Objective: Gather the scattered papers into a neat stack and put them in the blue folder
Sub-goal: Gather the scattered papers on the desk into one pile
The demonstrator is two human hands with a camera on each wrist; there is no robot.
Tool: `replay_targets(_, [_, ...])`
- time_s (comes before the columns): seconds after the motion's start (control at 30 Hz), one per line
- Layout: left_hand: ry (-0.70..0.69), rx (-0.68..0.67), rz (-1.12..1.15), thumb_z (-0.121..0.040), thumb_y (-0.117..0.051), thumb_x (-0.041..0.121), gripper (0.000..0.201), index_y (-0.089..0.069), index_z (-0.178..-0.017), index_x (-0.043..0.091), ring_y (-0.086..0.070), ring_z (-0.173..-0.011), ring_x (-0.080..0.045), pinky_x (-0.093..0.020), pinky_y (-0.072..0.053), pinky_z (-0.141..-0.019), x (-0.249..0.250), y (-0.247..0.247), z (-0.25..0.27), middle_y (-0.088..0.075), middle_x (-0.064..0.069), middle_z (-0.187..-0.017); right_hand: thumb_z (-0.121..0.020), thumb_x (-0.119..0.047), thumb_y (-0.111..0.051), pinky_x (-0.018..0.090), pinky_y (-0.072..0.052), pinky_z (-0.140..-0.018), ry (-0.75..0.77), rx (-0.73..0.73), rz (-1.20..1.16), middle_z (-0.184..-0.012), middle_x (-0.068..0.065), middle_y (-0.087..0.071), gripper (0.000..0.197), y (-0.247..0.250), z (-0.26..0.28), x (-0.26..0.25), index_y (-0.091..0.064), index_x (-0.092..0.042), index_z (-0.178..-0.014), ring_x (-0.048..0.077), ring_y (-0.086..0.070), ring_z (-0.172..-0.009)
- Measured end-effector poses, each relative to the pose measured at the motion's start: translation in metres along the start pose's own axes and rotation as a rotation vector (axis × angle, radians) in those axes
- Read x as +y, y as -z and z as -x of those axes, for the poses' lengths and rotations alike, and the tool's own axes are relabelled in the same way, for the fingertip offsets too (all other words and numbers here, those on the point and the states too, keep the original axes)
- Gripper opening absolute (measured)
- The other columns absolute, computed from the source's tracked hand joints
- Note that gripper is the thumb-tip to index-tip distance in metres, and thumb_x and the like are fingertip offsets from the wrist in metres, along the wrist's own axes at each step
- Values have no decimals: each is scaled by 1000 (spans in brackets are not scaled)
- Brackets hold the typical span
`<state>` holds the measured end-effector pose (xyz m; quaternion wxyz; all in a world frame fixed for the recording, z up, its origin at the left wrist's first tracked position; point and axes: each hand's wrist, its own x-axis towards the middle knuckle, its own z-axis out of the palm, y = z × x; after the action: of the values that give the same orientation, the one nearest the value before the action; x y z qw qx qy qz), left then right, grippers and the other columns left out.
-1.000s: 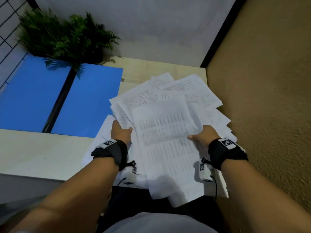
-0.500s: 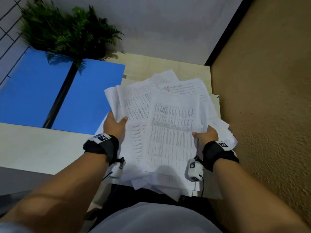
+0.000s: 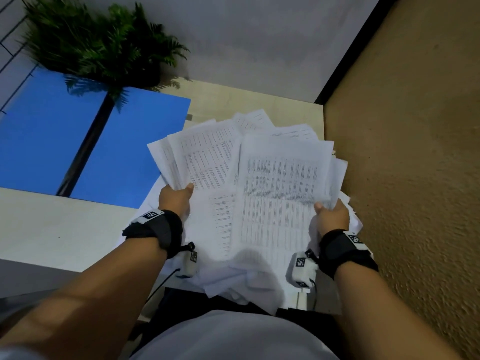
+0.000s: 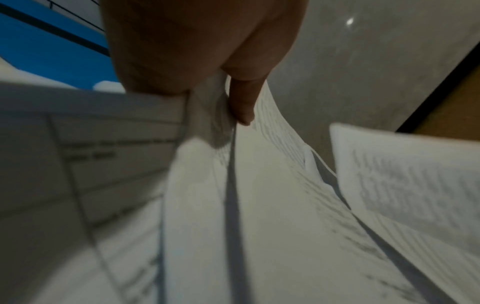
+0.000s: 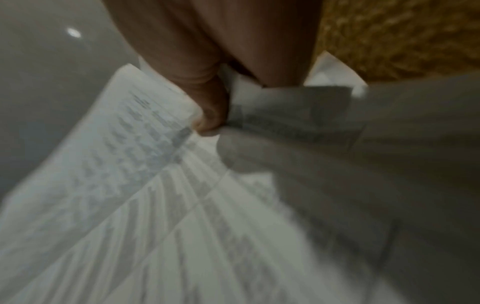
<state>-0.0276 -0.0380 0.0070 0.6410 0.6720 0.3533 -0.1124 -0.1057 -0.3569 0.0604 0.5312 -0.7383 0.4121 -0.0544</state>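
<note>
Left hand [image 4: 197,47] pinches papers [image 4: 272,205]

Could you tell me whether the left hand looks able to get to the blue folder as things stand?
Probably yes for the path: the blue folder lies open just left of the left hand, with nothing between them. But that hand grips the papers, shared with the right hand, so it would have to let go first.

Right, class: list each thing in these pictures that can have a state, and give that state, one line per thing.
papers: gathered in an uneven bundle, edges not yet squared, held up off the table
blue folder: lying open and flat on the table, no papers in it
left hand: grips the bundle's left edge
right hand: grips the bundle's right edge
plant: upright behind the folder
</note>
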Motion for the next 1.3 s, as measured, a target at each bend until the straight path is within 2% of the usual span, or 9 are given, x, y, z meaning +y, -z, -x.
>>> replay_targets(0.17, [-65,-60,-83,-89,-70,23,44,-60,-129,8,-64,-105,-28,-39,-50,-96,26,8,20,-66,-5,-117,-92,-5,-56,46,-46,-96,105,-152,154,-100,12,-65,25,6,-20,-32,-63,-8,-115,31,-61,-102])
replay_targets(0.3, [-118,-73,-127,-94,-66,15,33,-61,-125,3,-64,-91,-27,-27,-52,-76,31,12,23,-67,-10,-106,-88,-5,-49,33,-44,-74,301,-304,414,-72,7,-57,19,-1,-17,-63,-56,-11,-72,20,-53,-75])
replay_targets(0.5, [-112,-85,-155,-92,-67,7,20,-61,-111,1,-49,-56,-19,-15,-41,-38,33,18,29,-58,-8,-72,-80,1,-49,35,-40,-68,732,-419,1022,-88,11,-57,13,-31,-6,-89,-57,-9,-83,34,-55,-85])
replay_targets(0.7, [-467,172,-522,-82,-74,9,72,-38,-144,8,-45,-129,-29,-40,-33,-111,26,29,24,-45,-15,-141,-87,7,-42,36,-49,-78,477,-283,601,-95,18,-67,31,-29,-7,-80,-65,-7,-104,31,-61,-88])
replay_targets(0.8, [-706,41,-539,-93,-67,23,56,-44,-143,13,-43,-130,-11,-19,-28,-106,40,18,33,-48,-3,-141,-87,9,-46,35,-49,-83,464,-318,516,-97,11,-69,36,-28,-6,-76,-69,-14,-102,25,-62,-93])
replay_targets(0.87, [-572,-300,-564,-98,-60,18,32,-55,-129,17,-56,-112,2,-11,-40,-90,57,4,47,-59,4,-122,-86,11,-46,28,-46,-82,450,-325,442,-92,2,-67,38,-28,-2,-79,-69,-15,-102,21,-62,-94])
replay_targets(1.0, [-244,-630,-600,-101,-50,6,18,-59,-117,6,-59,-111,-28,-22,-47,-83,67,-6,65,-64,-11,-110,-92,10,-43,20,-46,-73,298,-302,100,-75,-2,-60,31,-29,13,-88,-60,-14,-84,5,-56,-71])
replay_targets(1.17, [-181,-517,-416,-92,-58,-5,13,-68,-91,5,-60,-65,-9,-7,-43,-44,49,-15,75,-65,4,-71,-98,-17,-48,28,-50,-85,314,-208,214,-99,5,-66,17,-19,-6,-64,-60,-16,-110,21,-61,-92])
replay_targets(1.3, [-99,-352,-196,-99,-57,26,26,-69,-115,8,-69,-92,-19,-26,-55,-75,32,-12,57,-73,-4,-106,-97,-22,-48,47,-48,-98,171,-37,323,-118,20,-63,31,-11,-22,-35,-54,-8,-125,36,-59,-110])
